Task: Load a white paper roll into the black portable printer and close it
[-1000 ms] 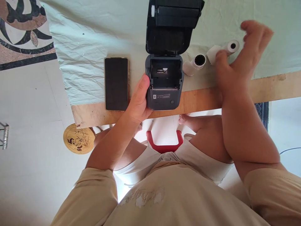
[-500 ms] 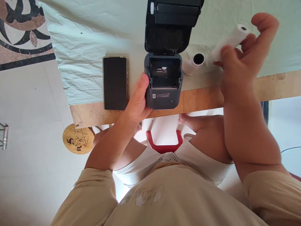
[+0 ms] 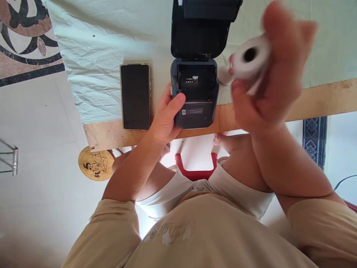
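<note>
Facing the camera with its dark hollow core, the white paper roll (image 3: 248, 69) hung in the right hand (image 3: 279, 78), just right of the printer (image 3: 192, 115). Between them, partly hidden, stood a second roll (image 3: 224, 75). The lid (image 3: 200, 33) was tipped back beyond the left hand (image 3: 167, 119), leaving the bay (image 3: 198, 85) open. Nearer the wrists ran the table's wooden edge (image 3: 320, 98), overlapped in view by the printer's near end; cloth (image 3: 156, 37) spread beyond both hands, a strip of it parting the printer from the phone (image 3: 135, 96), just left of the left grip. Blurred, the right thumb and fingers curled about the roll, spread only to its girth. The left hand was partly closed on the printer's left side, thumb over the top; its hidden fingertips could not be judged.
</note>
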The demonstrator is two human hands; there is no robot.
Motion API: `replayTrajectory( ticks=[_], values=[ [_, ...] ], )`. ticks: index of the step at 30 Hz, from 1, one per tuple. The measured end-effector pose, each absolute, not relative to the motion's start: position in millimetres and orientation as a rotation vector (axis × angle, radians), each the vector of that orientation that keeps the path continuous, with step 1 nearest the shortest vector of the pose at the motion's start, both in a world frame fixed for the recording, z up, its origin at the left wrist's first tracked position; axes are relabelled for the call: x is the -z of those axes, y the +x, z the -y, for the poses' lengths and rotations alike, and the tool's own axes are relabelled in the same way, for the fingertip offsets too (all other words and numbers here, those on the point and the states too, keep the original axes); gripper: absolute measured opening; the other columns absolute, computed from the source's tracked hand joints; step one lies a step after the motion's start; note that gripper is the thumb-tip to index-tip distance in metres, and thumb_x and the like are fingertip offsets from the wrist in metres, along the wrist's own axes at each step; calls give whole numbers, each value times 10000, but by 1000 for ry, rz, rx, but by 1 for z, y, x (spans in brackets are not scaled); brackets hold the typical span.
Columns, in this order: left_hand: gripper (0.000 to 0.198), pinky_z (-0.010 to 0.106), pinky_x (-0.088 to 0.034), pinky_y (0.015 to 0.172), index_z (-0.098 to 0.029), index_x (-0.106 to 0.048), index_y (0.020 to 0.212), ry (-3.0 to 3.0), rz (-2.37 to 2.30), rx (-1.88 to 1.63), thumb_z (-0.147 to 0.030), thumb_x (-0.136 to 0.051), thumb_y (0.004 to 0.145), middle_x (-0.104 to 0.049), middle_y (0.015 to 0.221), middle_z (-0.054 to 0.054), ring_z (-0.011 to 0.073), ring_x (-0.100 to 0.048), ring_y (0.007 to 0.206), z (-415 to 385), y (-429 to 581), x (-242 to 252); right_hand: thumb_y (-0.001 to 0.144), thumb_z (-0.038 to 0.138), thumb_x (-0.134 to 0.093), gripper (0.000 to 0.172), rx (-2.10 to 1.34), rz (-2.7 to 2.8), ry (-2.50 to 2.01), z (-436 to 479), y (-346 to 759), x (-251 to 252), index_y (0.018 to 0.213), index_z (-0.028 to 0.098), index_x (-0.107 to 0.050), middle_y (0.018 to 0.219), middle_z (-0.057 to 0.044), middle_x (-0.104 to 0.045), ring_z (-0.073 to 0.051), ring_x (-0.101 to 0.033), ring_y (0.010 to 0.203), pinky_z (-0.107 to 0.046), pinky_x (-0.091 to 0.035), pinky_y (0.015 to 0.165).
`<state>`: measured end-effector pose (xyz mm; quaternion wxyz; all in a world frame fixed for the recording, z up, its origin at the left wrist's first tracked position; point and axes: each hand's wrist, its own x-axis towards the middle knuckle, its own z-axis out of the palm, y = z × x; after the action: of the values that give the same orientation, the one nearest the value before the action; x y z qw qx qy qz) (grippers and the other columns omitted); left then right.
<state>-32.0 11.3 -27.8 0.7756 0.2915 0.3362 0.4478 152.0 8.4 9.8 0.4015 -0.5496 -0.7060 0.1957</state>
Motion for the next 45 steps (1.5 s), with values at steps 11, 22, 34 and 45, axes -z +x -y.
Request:
replayTrajectory(
  ticks=[11,22,34,45],
  values=[
    [426,303,-592,787,-305,-526,1123,678,-672,-942,-427,-694,751,-667,948,-27,222,-665,1079,-9,-36,33,758,160,-577,292,-187,1921,-1206,-15,126,0,995,294,-471,1000,-9,-653,-215,-639,930,-380,-521,708],
    [377,305,-569,814,-269,-542,1078,667,-648,-943,-419,-675,759,-675,959,-12,206,-659,1062,-10,-38,30,715,142,-620,130,-15,1916,-1202,-13,124,-2,730,271,-608,827,4,-657,-195,-612,774,-408,-505,711],
    [306,204,-532,680,-255,-594,952,639,-700,-1037,-268,-756,693,-649,809,-55,69,-645,703,-10,-37,30,758,315,-659,95,-55,1944,-989,-1,114,-1,733,230,-626,788,-27,-594,-173,-534,749,-394,-452,692],
    [511,269,-590,750,-301,-538,1091,653,-630,-1061,-220,-785,652,-670,913,-59,128,-692,848,-11,-39,34,772,373,-631,296,-289,1927,-1273,-1,122,3,1022,270,-511,1003,-85,-477,-243,-505,996,-412,-524,730]
  ],
)
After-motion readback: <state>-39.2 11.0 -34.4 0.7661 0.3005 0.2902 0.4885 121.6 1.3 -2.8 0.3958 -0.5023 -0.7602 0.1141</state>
